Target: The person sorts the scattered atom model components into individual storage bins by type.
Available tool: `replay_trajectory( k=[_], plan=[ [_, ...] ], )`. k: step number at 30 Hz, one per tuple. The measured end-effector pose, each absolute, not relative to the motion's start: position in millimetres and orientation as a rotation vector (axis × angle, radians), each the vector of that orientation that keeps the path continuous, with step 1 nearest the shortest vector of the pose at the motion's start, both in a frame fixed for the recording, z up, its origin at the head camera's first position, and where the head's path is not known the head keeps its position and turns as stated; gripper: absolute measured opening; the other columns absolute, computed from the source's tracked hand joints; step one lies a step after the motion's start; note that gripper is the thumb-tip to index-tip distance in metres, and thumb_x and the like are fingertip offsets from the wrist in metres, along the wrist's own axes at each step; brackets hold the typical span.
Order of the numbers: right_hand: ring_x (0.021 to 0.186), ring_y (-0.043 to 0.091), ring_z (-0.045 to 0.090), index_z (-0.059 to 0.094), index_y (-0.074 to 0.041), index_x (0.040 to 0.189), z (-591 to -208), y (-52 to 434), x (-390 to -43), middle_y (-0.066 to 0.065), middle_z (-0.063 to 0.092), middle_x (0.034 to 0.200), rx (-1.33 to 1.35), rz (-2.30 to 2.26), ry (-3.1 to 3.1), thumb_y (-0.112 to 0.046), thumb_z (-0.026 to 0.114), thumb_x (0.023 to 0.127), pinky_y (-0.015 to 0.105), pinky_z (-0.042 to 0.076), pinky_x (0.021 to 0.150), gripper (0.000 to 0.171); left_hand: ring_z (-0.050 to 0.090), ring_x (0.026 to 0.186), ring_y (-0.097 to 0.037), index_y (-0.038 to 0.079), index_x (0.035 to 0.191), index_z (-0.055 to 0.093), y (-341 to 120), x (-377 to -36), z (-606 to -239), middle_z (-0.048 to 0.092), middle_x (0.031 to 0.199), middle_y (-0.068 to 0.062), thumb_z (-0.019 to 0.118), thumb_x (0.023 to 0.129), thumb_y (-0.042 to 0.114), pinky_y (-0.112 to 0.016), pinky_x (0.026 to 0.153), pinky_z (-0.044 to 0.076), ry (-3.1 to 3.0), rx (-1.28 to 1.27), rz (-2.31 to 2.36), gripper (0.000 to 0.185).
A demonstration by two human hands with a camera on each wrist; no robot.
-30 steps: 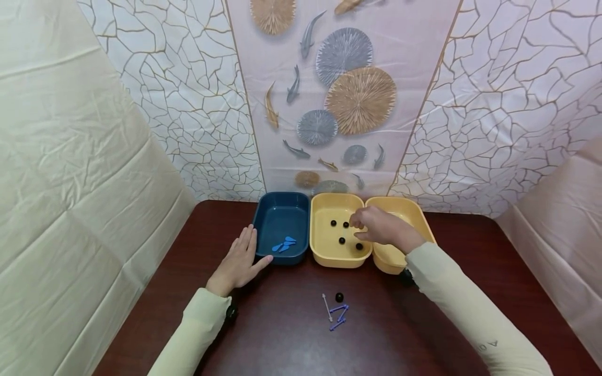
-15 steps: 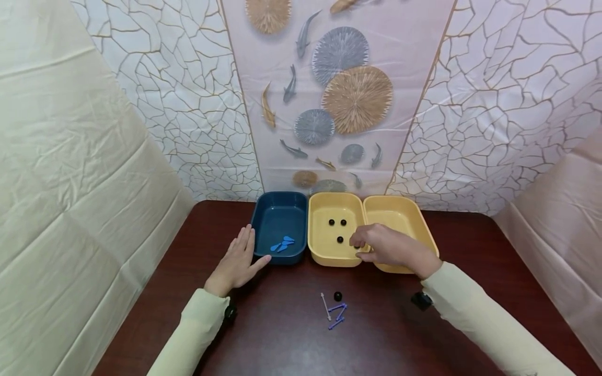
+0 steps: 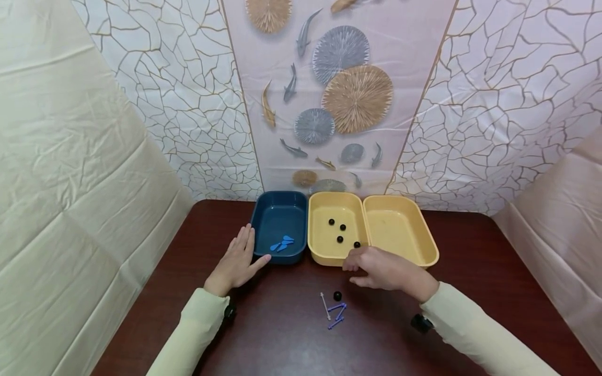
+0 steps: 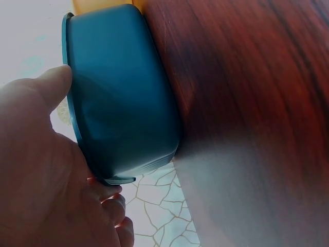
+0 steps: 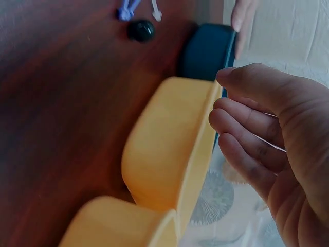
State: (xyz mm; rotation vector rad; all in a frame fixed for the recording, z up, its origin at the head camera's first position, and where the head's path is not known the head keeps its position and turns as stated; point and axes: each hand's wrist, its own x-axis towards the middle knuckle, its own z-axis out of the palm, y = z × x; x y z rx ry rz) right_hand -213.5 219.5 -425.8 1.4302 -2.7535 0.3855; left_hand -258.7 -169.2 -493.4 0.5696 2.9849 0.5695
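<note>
My left hand [image 3: 235,263] lies with straight fingers along the left rim of the dark blue tub [image 3: 282,216]; its thumb touches the front corner. Several blue teardrop-shaped pieces [image 3: 284,244] lie inside. Over the front edge of the middle yellow tub [image 3: 321,250] hovers my right hand [image 3: 385,269], fingers loosely bent, nothing between them in the right wrist view. That tub holds several black beads [image 3: 339,239]. Another black bead [image 3: 337,296] sits on the table, in front of and below the right hand's fingertips.
A third tub, yellow [image 3: 395,224], adjoins the middle one on the right. Beside the loose bead lie a pale stick with knobbed ends [image 3: 326,306] and several purple ones [image 3: 336,323] on the dark wooden table [image 3: 282,334]. Patterned cloth [image 3: 188,104] hangs behind.
My right hand has drawn back from above the middle yellow tub toward its front edge, uncovering the right yellow tub. One bead inside shifted slightly. The left hand keeps its place.
</note>
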Motion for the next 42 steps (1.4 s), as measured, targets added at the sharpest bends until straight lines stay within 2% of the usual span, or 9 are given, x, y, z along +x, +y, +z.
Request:
replay_trajectory(
  k=[6, 24, 32, 42],
  plan=[
    [0.085, 0.009, 0.067, 0.078, -0.006, 0.106, -441.1, 213.5, -207.3, 0.003, 0.075, 0.098, 1.462, 0.434, -2.792, -0.008, 0.081, 0.09, 0.022, 0.058, 0.075, 0.016, 0.004, 0.166, -0.042, -0.005, 0.167, 0.01, -168.4, -260.3, -492.9, 0.004, 0.178, -0.021, 0.051, 0.106, 0.058, -0.061, 0.133, 0.013, 2.986, 0.575, 0.571, 0.096],
    [0.088, -0.001, 0.063, 0.077, -0.01, 0.108, -483.8, 201.9, -210.9, -0.001, 0.073, 0.098, 1.445, 0.559, -2.872, -0.012, 0.08, 0.092, 0.017, 0.056, 0.076, 0.016, 0.005, 0.166, -0.043, -0.007, 0.166, 0.01, -166.2, -257.4, -491.8, 0.003, 0.178, -0.023, 0.051, 0.107, 0.055, -0.062, 0.133, 0.014, 2.991, 0.598, 0.599, 0.095],
    [0.087, -0.001, 0.063, 0.078, -0.01, 0.108, -485.1, 202.0, -212.0, -0.001, 0.073, 0.099, 1.442, 0.547, -2.888, -0.012, 0.08, 0.092, 0.018, 0.056, 0.076, 0.017, 0.0, 0.166, -0.041, -0.005, 0.167, 0.005, -166.5, -258.3, -490.8, -0.002, 0.178, -0.021, 0.049, 0.108, 0.057, -0.06, 0.134, 0.011, 2.971, 0.59, 0.563, 0.096],
    [0.085, 0.001, 0.062, 0.078, -0.008, 0.105, -466.3, 207.6, -216.4, -0.001, 0.074, 0.096, 1.476, 0.456, -2.824, -0.011, 0.081, 0.091, 0.018, 0.056, 0.074, 0.015, 0.001, 0.166, -0.042, -0.005, 0.167, 0.006, -168.1, -257.9, -492.4, 0.0, 0.178, -0.022, 0.05, 0.107, 0.056, -0.061, 0.133, 0.011, 2.972, 0.583, 0.565, 0.096]
  ],
)
